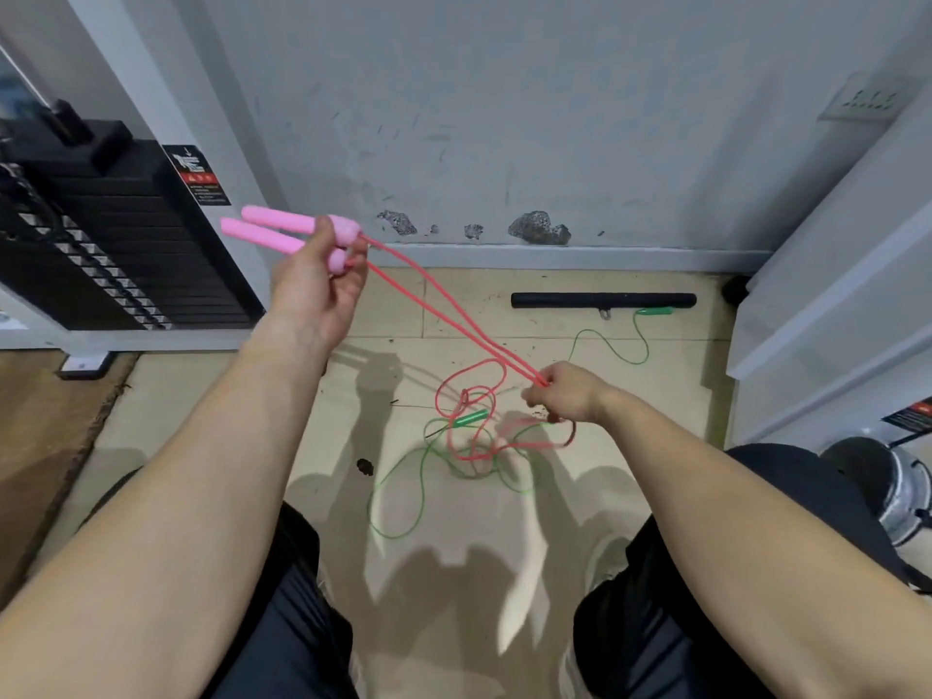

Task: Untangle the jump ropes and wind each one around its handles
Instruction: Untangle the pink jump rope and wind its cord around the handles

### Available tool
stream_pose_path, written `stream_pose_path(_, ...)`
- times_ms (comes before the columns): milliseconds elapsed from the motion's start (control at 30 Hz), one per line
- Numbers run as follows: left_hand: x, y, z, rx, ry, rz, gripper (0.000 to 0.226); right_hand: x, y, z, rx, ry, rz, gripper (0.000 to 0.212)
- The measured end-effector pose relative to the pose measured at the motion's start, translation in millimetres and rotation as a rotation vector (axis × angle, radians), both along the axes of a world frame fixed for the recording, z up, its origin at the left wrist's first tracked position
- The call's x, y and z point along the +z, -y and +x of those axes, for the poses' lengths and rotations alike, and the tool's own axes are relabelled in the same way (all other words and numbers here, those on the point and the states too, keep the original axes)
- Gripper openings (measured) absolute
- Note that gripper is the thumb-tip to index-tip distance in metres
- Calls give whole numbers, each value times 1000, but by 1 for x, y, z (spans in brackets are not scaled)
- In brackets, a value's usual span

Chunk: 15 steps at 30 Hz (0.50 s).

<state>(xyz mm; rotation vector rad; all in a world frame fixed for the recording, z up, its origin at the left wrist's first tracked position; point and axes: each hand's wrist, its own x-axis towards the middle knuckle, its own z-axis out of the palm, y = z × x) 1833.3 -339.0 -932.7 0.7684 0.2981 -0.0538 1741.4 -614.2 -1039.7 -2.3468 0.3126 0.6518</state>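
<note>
The pink handles [275,229] sit side by side in the raised left hand [315,290], its fingers curled round their cord ends. Two strands of red cord [454,315] run taut down to the right hand [562,396], which pinches them; its fingertips face away and are hard to see. Below it the cord blurs into a tangle with the green rope [403,476] on the floor [580,502]. One green handle [471,418] lies in the knot. The weight stack [101,234] carries a label [199,176], its print unreadable.
</note>
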Motion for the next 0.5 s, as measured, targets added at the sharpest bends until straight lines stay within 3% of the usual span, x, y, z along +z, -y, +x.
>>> stream_pose_path(100,6,-14,5,96,-29,-80,21,-21,28,-7,148,-167,-470,10)
stream_pose_path(167,6,-25,8,112,-45,-80,22,-22,40,-11,48,-151,-538,10)
stream_pose_path(233,2,-29,8,79,-60,32,22,-7,45,-6,-251,-6,-348,25)
stream_pose_path(333,-3,-19,-1,-85,-79,328,16,36,36,8,-599,293,157,36)
stream_pose_path(500,-8,10,-24,-367,-18,644,10,123,5,19,-569,714,445,33)
